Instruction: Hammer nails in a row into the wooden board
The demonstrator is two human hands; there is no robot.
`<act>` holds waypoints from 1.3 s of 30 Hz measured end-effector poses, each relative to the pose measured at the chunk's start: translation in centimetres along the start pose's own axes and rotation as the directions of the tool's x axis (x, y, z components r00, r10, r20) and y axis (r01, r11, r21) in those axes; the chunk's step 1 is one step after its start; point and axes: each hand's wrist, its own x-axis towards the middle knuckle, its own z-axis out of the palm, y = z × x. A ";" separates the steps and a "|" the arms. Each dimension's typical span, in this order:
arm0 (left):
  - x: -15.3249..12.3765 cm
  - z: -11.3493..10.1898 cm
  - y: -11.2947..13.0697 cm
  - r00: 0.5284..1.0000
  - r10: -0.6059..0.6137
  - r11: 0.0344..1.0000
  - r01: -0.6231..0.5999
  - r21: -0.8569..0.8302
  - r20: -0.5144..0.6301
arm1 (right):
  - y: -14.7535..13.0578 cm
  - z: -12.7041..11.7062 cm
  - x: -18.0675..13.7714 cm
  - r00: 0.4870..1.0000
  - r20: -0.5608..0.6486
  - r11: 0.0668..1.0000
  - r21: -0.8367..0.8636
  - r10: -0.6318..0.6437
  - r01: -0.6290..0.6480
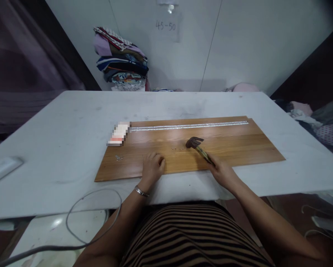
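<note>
A wood-grain board (227, 142) lies flat on the white table. My right hand (222, 172) grips the wooden handle of a claw hammer (194, 143); its dark, rusty head is over the middle of the board. Close by the head, a row of small specks (180, 149), perhaps nails or holes, runs across the wood. My left hand (153, 165) rests on the board's near part, left of the hammer, with fingers curled in; their inner side is hidden. A few loose nails (118, 158) lie on the board to its left.
Two thin white strips (188, 126) run along the board's far side. A blurred-out white packet (119, 134) sits at the board's left edge. A white object (3, 168) is at the table's left. A grey cable (67, 218) loops by my left arm. Folded cloths (122, 61) are stacked behind the table.
</note>
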 end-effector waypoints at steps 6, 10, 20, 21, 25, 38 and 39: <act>0.0 0.1 -0.1 1.000 0.003 1.000 -0.003 -0.008 0.000 | 0.2 0.1 0.1 1.000 0.006 1.000 -0.025 -0.001 0.001; 0.0 0.1 0.0 1.000 -0.007 1.000 0.007 -0.008 0.003 | 0.1 0.0 0.2 1.000 -0.011 1.000 -0.004 -0.028 0.028; -0.1 0.4 -0.4 1.000 0.018 1.000 -0.019 -0.018 -0.010 | 0.0 -0.2 0.2 0.999 -0.008 1.000 -0.004 -0.031 0.031; -0.1 0.5 -0.4 1.000 0.019 1.000 -0.019 -0.021 -0.011 | -0.1 -0.2 0.3 0.999 -0.010 0.999 0.002 -0.035 0.035; -0.1 0.4 -0.3 1.000 0.010 1.000 -0.011 -0.021 -0.017 | -0.1 -0.1 0.4 0.999 0.010 0.999 0.013 -0.039 0.039; -0.1 0.7 -0.6 0.999 0.028 0.999 -0.028 -0.019 -0.031 | 0.1 0.1 0.6 0.999 0.036 0.998 0.053 -0.040 0.038; -0.1 0.7 -0.6 0.999 0.029 0.999 -0.030 -0.023 -0.033 | 0.1 0.1 0.6 0.999 0.042 0.998 0.053 -0.034 0.032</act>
